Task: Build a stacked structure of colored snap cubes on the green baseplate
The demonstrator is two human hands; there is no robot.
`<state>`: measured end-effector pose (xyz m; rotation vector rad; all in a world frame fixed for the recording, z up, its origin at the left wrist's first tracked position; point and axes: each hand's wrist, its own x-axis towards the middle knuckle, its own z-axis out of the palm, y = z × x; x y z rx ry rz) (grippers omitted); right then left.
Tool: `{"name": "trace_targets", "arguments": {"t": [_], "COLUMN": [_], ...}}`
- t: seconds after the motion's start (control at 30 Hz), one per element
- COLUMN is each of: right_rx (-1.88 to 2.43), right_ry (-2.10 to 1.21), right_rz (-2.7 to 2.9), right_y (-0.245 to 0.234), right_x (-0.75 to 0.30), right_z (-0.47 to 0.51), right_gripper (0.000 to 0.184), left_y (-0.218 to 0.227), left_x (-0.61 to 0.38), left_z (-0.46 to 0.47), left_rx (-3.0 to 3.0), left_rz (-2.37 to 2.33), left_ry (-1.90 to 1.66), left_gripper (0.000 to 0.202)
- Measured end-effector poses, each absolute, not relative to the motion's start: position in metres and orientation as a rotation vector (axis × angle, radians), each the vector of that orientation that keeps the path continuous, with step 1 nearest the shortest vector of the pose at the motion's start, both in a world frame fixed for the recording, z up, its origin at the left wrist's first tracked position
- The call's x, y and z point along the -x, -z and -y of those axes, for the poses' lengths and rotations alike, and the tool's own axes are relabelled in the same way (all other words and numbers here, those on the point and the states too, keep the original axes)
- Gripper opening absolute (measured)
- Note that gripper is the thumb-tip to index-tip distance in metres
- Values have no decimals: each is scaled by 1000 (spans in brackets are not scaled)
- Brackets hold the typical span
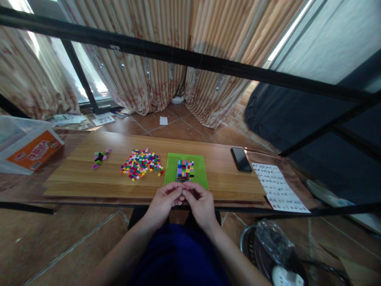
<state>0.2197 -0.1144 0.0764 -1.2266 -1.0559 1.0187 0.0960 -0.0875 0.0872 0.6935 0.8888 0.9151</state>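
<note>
A green baseplate (199,169) lies on the wooden table (77,178) near its front edge. A small block of coloured bricks (185,169) is built on its middle. Left of the plate is a heap of loose coloured bricks (141,163), and further left a small cluster of purple, green and black bricks (100,158). My left hand (163,201) and my right hand (200,202) meet at the front edge of the plate. Their fingertips are pinched together over something too small to make out.
A black phone (241,159) lies right of the plate, with a printed sheet (278,186) beyond it at the table's right end. A clear plastic box holding an orange package (32,152) stands at far left. A black frame bar (190,57) crosses overhead. A bagged bin (269,246) sits lower right.
</note>
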Motion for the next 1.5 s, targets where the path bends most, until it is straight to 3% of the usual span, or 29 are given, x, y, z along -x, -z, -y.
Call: {"name": "trace_targets", "arguments": {"t": [0.33,0.87,1.17,1.5], "right_rx": [1315,1247,1251,1518], "right_ry": [-882,-1007,-986,-685], "right_rz": [897,731,859,1226], "right_y": [-79,-68,-52,-46], "right_x": [-253,-269,-273,-292], "right_z": [83,52,49,53], "right_gripper": [17,24,27,28], "left_y": [-76,-6,-8,-9], "left_x": [-78,-25,-24,-23], "left_z": [69,35,38,38], "left_rx": [-807,-1437,-1585,-1629], "left_rz": [-1093,-1542,-1518,-1512], "left_ry": [-1055,-1027,-1034,-1019], "left_gripper": [30,24,20,18]}}
